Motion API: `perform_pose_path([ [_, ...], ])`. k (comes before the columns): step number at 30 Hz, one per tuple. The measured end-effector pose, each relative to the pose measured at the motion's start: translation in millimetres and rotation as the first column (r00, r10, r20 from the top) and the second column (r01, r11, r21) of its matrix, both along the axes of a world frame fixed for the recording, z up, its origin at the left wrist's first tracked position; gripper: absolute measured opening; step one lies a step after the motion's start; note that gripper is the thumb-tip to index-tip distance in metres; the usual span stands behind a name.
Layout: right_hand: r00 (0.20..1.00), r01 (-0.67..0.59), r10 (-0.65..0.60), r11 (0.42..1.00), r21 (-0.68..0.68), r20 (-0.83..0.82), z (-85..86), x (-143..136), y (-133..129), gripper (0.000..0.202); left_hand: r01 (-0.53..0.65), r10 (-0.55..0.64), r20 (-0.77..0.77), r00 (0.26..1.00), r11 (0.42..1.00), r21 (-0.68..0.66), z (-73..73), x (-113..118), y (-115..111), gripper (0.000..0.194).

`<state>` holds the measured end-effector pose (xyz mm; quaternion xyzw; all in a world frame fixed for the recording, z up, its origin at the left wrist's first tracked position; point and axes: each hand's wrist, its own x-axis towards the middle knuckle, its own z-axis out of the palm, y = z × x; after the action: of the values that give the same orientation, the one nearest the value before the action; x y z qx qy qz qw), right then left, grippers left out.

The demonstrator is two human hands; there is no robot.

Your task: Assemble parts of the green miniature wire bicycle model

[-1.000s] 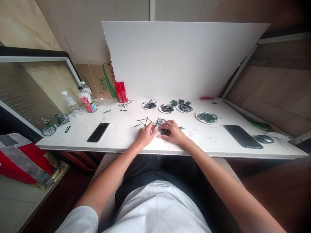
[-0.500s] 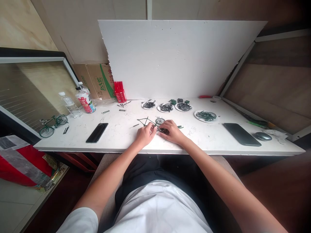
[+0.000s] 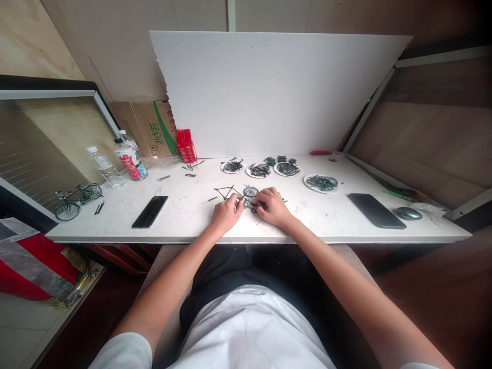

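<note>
My left hand [image 3: 226, 212] pinches the lower end of a thin green toy bicycle frame [image 3: 227, 191], which points away to the left over the table. Close beside it, my right hand [image 3: 273, 206] is curled with its fingertips down on small dark parts [image 3: 253, 206]; what exactly it grips is partly hidden. A small spoked wheel [image 3: 251, 191] lies just beyond the gap between both hands. Near the frame's left end is a thin dark rod [image 3: 212, 198].
White plates hold dark wheels [image 3: 287, 168] and green parts [image 3: 322, 182]. A built toy bicycle [image 3: 79, 200] stands at left near bottles [image 3: 131, 160]. Phone [image 3: 149, 211], dark flat slab [image 3: 376, 210] and mouse [image 3: 409, 213] lie on the white table [image 3: 326, 225]. A white board [image 3: 284, 92] stands behind.
My right hand's fingers have drawn in and bunched, so more of the small dark parts shows between my hands. My left hand keeps its pinch on the frame. The view has shifted slightly.
</note>
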<state>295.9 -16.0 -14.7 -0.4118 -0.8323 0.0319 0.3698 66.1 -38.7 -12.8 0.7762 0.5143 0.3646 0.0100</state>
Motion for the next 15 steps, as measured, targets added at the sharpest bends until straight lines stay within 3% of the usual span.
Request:
perform_pose_path([
  [15,0.996,-0.085,0.085,0.996,0.003,-0.014,0.2,1.1,2.0,0.017,0.010,-0.010,0.002,1.000,1.000,0.015,0.4,-0.4,0.1,0.017],
])
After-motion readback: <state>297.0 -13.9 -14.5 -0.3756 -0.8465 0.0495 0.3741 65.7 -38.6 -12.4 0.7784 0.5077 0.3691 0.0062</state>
